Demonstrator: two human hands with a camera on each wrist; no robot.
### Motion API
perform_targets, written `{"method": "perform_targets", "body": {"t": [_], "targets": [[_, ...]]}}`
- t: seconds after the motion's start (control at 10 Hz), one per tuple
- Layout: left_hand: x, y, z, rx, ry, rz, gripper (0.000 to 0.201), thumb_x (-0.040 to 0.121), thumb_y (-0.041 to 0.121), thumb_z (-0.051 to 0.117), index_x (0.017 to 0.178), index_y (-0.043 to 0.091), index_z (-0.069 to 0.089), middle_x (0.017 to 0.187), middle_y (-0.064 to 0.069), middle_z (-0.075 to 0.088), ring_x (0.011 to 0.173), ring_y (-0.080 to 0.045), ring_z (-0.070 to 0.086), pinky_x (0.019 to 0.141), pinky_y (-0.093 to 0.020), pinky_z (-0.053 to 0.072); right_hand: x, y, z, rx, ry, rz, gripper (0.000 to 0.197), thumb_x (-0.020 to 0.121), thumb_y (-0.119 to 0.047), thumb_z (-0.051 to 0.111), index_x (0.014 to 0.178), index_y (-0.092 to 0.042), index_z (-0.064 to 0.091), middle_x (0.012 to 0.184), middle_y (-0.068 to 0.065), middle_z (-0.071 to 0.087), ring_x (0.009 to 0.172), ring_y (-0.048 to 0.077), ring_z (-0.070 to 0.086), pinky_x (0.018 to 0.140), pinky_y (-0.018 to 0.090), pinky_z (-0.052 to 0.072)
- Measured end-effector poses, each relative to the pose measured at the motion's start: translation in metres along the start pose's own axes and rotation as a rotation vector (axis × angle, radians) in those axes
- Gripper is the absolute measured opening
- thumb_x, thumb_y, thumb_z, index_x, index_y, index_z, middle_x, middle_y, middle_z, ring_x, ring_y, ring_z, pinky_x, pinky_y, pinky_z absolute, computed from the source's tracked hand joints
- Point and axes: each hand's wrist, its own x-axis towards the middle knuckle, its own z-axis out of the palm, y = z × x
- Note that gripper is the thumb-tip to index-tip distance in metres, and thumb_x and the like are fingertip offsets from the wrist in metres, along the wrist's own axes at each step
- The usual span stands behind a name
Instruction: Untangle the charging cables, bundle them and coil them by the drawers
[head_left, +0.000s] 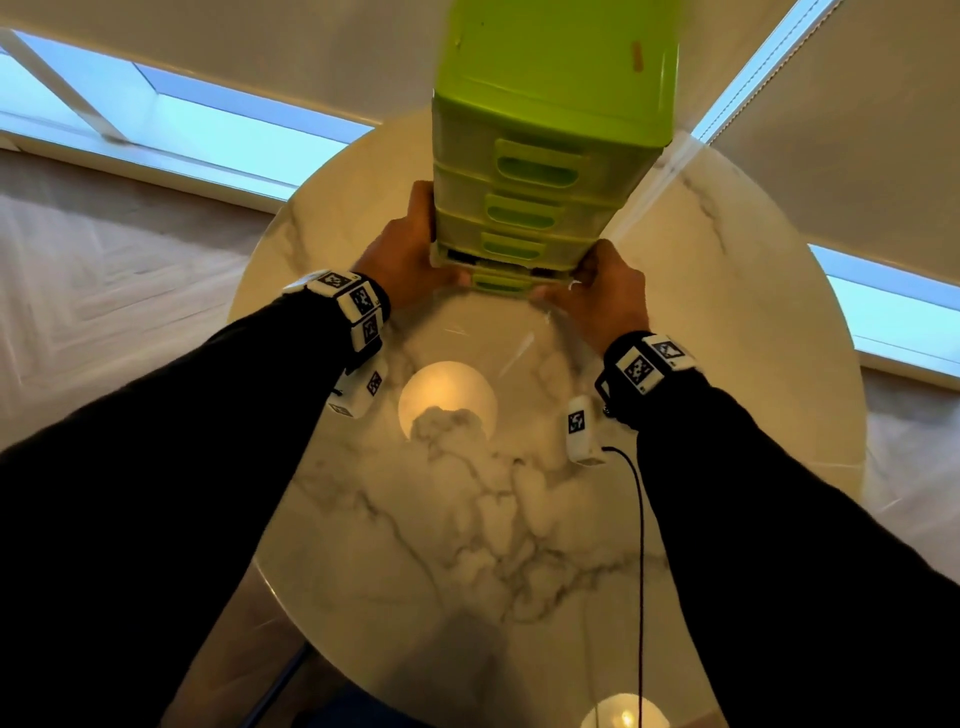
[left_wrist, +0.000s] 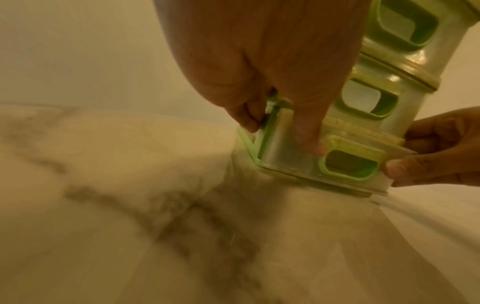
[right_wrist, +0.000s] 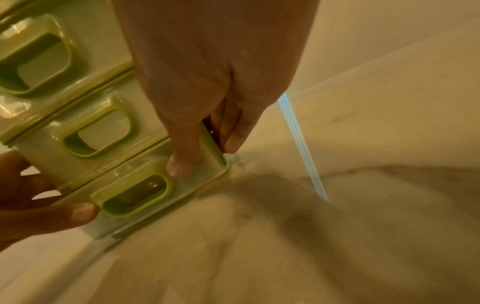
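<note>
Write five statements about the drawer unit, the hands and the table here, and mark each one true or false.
1. Both hands grip the bottom drawer of the green drawer unit. True: the left hand and the right hand hold its two ends.
2. The bottom drawer is pulled out a little. True.
3. The table is bare dark wood. False: it is white marble-patterned.
4. The right hand holds a charging cable. False: it grips the drawer; the only cord showing is a black cable running to the wrist device.
5. The top drawer is open. False: only the bottom one is out.
</note>
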Motion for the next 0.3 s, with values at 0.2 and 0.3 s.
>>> {"method": "perform_targets", "body": {"t": [0.2,0.3], "targets": [[0.002,0.000,0.012,-0.003,0.095,0.009,0.071,0.094,0.029,0.069,0.146,0.010,0.024,0.129,-0.015,0.065,0.111,-0.034,0.065,0.092,-0.046,0.052,0.008,-0.002,0.005,-0.090,0.062,-0.036,0.038,0.086,-0.025,0.075,0.121,-0.014,0.062,0.105,0.002,0.072,0.091,0.021,0.068,0.080,0.023,0.050],[-0.004,-0.005,0.022,-0.077,0.167,0.028,0.072,0.094,0.022,0.068,0.149,0.009,0.022,0.138,-0.015,0.059,0.121,-0.033,0.061,0.099,-0.046,0.050,-0.004,0.010,0.005,-0.079,0.020,-0.098,0.043,0.093,-0.010,0.058,0.135,-0.014,0.057,0.118,0.006,0.069,0.103,0.025,0.067,0.091,0.024,0.049]]}}
